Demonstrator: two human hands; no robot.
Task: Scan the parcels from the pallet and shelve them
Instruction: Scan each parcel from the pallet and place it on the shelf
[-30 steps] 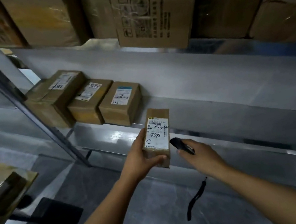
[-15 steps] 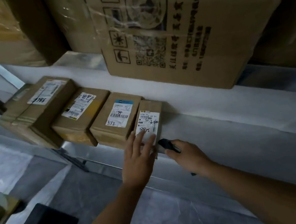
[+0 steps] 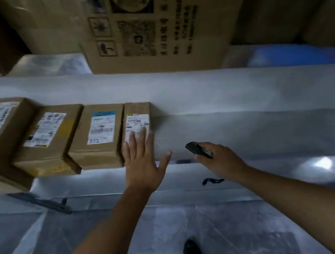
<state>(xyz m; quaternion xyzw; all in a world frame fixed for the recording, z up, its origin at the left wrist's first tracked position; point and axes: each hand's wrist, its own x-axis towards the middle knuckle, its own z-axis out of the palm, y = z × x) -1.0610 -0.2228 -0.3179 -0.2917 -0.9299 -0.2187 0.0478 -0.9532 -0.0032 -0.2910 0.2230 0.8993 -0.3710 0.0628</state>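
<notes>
Parcel (image 3: 136, 109): shelved, fourth in row, touching neighbour (image 3: 101, 133). My left hand (image 3: 143, 165) flat on its label (image 3: 137, 122), fingers straight; my right hand (image 3: 222, 161) grips scanner (image 3: 197, 150). Pallet stock unseen.

Single head view, looking forward and down, close over shelf (image 3: 237, 115) at arm's reach.

Left hand (image 3: 143, 165) fingers cover btm of narrow parcel (image 3: 137, 109) label (image 3: 137, 121); rest of print too blurred to read. Scanner (image 3: 196, 149): rear half hidden in right hand (image 3: 222, 160). Big carton (image 3: 168, 28) cut off at top edge, leftmost parcel (image 3: 0, 142) at left edge.
</notes>
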